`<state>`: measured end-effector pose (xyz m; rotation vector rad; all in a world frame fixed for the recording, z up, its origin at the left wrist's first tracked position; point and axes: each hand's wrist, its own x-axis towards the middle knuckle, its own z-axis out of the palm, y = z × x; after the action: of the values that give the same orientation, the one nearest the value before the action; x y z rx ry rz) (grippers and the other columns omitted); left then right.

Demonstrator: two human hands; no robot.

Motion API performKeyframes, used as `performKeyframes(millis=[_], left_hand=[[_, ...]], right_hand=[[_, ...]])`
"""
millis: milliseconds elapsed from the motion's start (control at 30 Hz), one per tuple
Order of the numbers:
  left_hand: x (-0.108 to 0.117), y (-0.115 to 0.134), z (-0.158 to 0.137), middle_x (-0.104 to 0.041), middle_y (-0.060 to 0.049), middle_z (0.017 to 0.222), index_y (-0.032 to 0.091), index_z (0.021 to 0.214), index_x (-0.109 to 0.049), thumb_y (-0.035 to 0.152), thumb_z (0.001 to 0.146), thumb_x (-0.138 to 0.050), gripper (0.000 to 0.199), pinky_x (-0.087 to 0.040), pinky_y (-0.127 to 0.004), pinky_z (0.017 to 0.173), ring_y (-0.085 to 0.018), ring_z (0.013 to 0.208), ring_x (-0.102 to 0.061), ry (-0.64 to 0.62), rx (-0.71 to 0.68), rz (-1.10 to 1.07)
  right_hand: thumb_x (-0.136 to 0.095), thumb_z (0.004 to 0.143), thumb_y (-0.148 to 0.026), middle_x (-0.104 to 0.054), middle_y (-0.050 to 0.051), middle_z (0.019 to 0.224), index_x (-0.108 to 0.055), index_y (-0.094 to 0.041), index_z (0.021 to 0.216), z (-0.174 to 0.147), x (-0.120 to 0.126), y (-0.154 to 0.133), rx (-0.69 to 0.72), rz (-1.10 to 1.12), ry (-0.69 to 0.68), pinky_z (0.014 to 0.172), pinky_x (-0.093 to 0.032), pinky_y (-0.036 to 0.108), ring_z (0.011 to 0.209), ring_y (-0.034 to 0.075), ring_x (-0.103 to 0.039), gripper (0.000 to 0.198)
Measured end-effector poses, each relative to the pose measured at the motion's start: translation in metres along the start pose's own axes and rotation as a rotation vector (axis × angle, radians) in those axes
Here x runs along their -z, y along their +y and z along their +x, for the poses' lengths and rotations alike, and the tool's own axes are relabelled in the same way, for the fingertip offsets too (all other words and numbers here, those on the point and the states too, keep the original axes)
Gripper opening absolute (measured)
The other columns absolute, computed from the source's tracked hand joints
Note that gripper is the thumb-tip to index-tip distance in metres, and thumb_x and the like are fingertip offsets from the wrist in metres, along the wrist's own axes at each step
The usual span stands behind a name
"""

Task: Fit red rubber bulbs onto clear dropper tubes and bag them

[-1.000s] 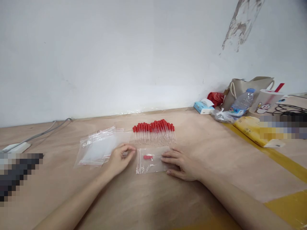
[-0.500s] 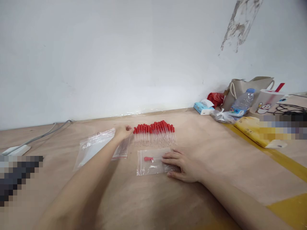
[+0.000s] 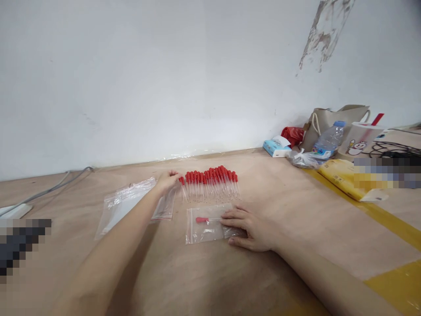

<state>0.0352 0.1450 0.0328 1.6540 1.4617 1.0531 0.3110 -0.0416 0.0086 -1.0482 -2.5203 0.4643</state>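
A row of droppers [image 3: 213, 177] with red rubber bulbs and clear tubes lies side by side on the brown table covering. At the row's left end, my left hand [image 3: 168, 180] pinches the red bulb of one dropper [image 3: 182, 181], which sits slightly apart from the others. Nearer to me lies a small clear zip bag [image 3: 197, 235] with a single dropper [image 3: 201, 220] in it. My right hand [image 3: 248, 228] rests on the bag's right end, fingers stretched out, hiding part of that dropper's tube. Under my left forearm are more clear zip bags [image 3: 123, 202], partly covered.
At the right stand a tissue pack [image 3: 277, 147], a plastic bottle [image 3: 330, 138], a cup with a red straw [image 3: 358, 140] and a grey bag [image 3: 324, 118]. A yellow package [image 3: 345, 179] lies in front. A grey cable [image 3: 49, 191] runs along the left.
My left hand has drawn the end dropper a little to the left, leaving a gap beside the row. My right hand stays on the bag. The view has shifted slightly.
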Motion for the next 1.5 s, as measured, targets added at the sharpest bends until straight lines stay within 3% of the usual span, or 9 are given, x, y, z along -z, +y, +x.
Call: performKeyframes(millis=[233, 400, 567, 933, 1233, 1500], left_hand=[[0.032, -0.001, -0.027, -0.056, 0.0, 0.056, 0.013, 0.066, -0.053, 0.045, 0.049, -0.07, 0.04, -0.042, -0.024, 0.056, -0.01, 0.053, -0.053, 0.087, 0.043, -0.252], [0.047, -0.01, -0.081, -0.059, 0.001, 0.067, 0.015, 0.081, -0.053, 0.047, 0.057, -0.068, 0.042, -0.044, -0.023, 0.062, -0.009, 0.061, -0.054, 0.218, 0.011, -0.359], [0.04, -0.028, -0.129, -0.061, 0.001, 0.069, 0.016, 0.085, -0.053, 0.044, 0.058, -0.07, 0.042, -0.046, -0.023, 0.062, -0.01, 0.059, -0.054, 0.25, 0.092, -0.46], [0.02, -0.028, -0.137, -0.062, 0.003, 0.071, 0.018, 0.086, -0.053, 0.042, 0.058, -0.072, 0.041, -0.048, -0.024, 0.071, -0.01, 0.065, -0.06, 0.198, 0.14, -0.51], [0.023, -0.019, -0.144, -0.062, 0.002, 0.075, 0.017, 0.084, -0.052, 0.041, 0.055, -0.074, 0.044, -0.048, -0.026, 0.074, -0.012, 0.068, -0.063, 0.213, 0.156, -0.478], [0.006, -0.008, -0.159, -0.066, -0.005, 0.086, 0.016, 0.086, -0.057, 0.042, 0.06, -0.07, 0.039, -0.048, -0.029, 0.074, -0.019, 0.081, -0.063, 0.0, 0.118, -0.265]], right_hand=[[-0.051, 0.079, -0.044, -0.049, 0.006, 0.126, -0.045, -0.025, 0.126, 0.0, 0.0, 0.001, 0.001, 0.003, -0.006, 0.104, -0.019, 0.042, 0.116, 0.02, -0.042, 0.05], [-0.051, 0.08, -0.044, -0.049, 0.007, 0.125, -0.044, -0.025, 0.126, 0.0, -0.001, 0.003, 0.02, 0.001, -0.002, 0.104, -0.02, 0.044, 0.116, 0.021, -0.043, 0.05], [-0.052, 0.079, -0.045, -0.051, 0.007, 0.123, -0.045, -0.025, 0.125, 0.0, -0.003, 0.005, 0.034, 0.019, 0.019, 0.104, -0.02, 0.044, 0.115, 0.021, -0.044, 0.051], [-0.053, 0.078, -0.044, -0.051, 0.007, 0.124, -0.046, -0.026, 0.125, 0.0, -0.004, 0.005, 0.014, 0.05, 0.022, 0.104, -0.019, 0.045, 0.116, 0.022, -0.043, 0.051], [-0.054, 0.078, -0.044, -0.052, 0.003, 0.123, -0.046, -0.027, 0.124, 0.0, -0.003, 0.006, 0.028, 0.066, 0.027, 0.105, -0.018, 0.044, 0.118, 0.021, -0.042, 0.05], [-0.054, 0.078, -0.039, -0.052, 0.003, 0.123, -0.047, -0.027, 0.124, 0.0, -0.003, 0.004, 0.041, 0.083, 0.013, 0.105, -0.017, 0.045, 0.119, 0.021, -0.041, 0.047]])
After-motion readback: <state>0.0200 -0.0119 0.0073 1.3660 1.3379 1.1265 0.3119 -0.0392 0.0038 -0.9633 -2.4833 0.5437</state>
